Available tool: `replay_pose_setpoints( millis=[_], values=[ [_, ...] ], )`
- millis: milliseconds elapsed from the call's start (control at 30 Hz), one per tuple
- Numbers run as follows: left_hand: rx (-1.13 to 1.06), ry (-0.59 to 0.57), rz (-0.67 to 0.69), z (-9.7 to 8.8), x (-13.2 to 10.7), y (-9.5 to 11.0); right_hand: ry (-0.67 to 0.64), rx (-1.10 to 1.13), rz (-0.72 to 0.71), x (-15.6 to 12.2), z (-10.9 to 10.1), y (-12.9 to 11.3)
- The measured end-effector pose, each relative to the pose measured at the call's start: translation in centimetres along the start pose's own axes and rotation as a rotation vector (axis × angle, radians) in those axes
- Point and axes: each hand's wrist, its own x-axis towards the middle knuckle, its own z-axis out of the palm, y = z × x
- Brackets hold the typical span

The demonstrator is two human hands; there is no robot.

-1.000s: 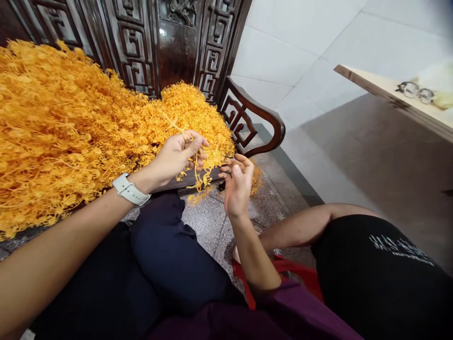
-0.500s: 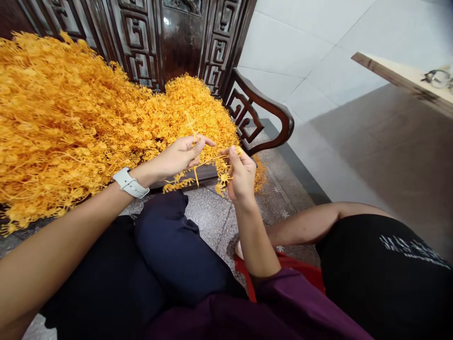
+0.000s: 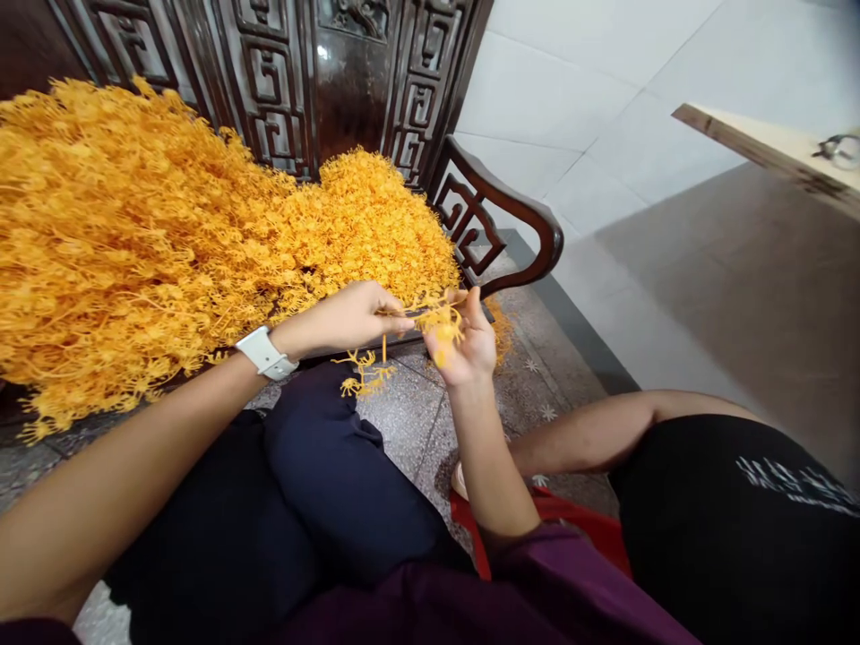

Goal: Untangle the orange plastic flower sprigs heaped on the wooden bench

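My left hand (image 3: 359, 318), with a pale watch on its wrist, pinches thin yellow plastic stems between thumb and fingers. From it a branched yellow sprig (image 3: 366, 374) hangs below the fingers. Close by on the right, my right hand (image 3: 474, 345) is turned palm up and loosely curled around a yellow plastic flower sprig (image 3: 440, 318). Parts of that sprig are blurred and reach across to the left fingertips. Some right-hand fingers are hidden behind it. Beyond both hands lies a large heap of yellow plastic flower sprigs (image 3: 154, 242).
The heap rests on a dark carved wooden bench, whose armrest (image 3: 537, 224) curves out at the right. Another person's leg (image 3: 584, 434) and black shorts are close on my right. A wooden board (image 3: 759, 148) juts out at upper right. Red material (image 3: 591, 533) lies on the floor.
My left hand has moved right and down, its forefinger no longer stretched out. My right hand has turned its palm upward, with the sprig now bunched over the palm. The view has shifted slightly.
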Motion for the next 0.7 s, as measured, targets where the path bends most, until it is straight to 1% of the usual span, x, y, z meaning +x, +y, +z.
replay_pose_setpoints(
  millis=[100,167,200,233,267,300,333,367,400,433,467,500,533,567,600,633,667,700],
  values=[
    [0.056,-0.050,-0.011,0.3,0.1,0.8,-0.011,0.183,0.057,0.1,0.0,-0.3],
    [0.068,-0.076,-0.004,0.4,0.0,1.2,-0.020,0.297,0.085,0.8,-0.7,-1.0],
    [0.072,-0.115,0.002,0.4,-0.1,1.2,-0.002,0.343,0.073,1.4,-1.4,-1.6],
    [0.078,-0.167,0.007,0.3,-0.4,1.1,0.042,0.379,0.026,2.1,-2.4,-2.4],
    [0.085,-0.215,0.008,0.2,-0.7,0.8,0.106,0.396,-0.057,2.7,-3.5,-3.4],
    [0.095,-0.239,0.003,0.1,-1.0,0.4,0.174,0.382,-0.164,3.0,-4.8,-4.7],
    [0.103,-0.227,-0.006,-0.1,-1.3,-0.3,0.219,0.330,-0.272,3.0,-6.0,-6.0],
    [0.107,-0.182,-0.018,-0.4,-1.6,-1.0,0.222,0.238,-0.362,2.6,-7.0,-7.4],
    [0.104,-0.114,-0.030,-0.7,-1.8,-1.9,0.168,0.104,-0.420,1.7,-7.7,-8.6],
    [0.098,-0.051,-0.039,-1.0,-1.8,-2.8,0.047,-0.065,-0.425,0.3,-8.0,-9.6],
    [0.092,-0.005,-0.051,-1.3,-1.9,-3.7,-0.128,-0.255,-0.382,-1.4,-7.7,-10.4],
    [0.086,0.032,-0.076,-1.5,-1.8,-4.7,-0.330,-0.466,-0.335,-3.3,-7.1,-10.9],
    [0.079,0.063,-0.117,-1.8,-1.7,-5.6,-0.582,-0.675,-0.241,-5.2,-5.9,-11.1],
    [0.069,0.091,-0.162,-1.9,-1.6,-6.4,-0.883,-0.815,-0.121,-6.9,-4.5,-11.1],
    [0.059,0.121,-0.200,-2.0,-1.5,-7.1,-1.193,-0.855,-0.049,-8.4,-2.8,-11.0],
    [0.050,0.146,-0.224,-2.1,-1.3,-7.7,-1.498,-0.826,-0.011,-9.3,-1.0,-10.8],
    [0.046,0.166,-0.230,-2.1,-1.2,-8.1,-1.762,-0.744,-0.004,-9.6,0.7,-10.6],
    [0.046,0.183,-0.223,-2.1,-1.1,-8.4,-1.948,-0.643,-0.012,-9.3,2.4,-10.5]
  ],
)
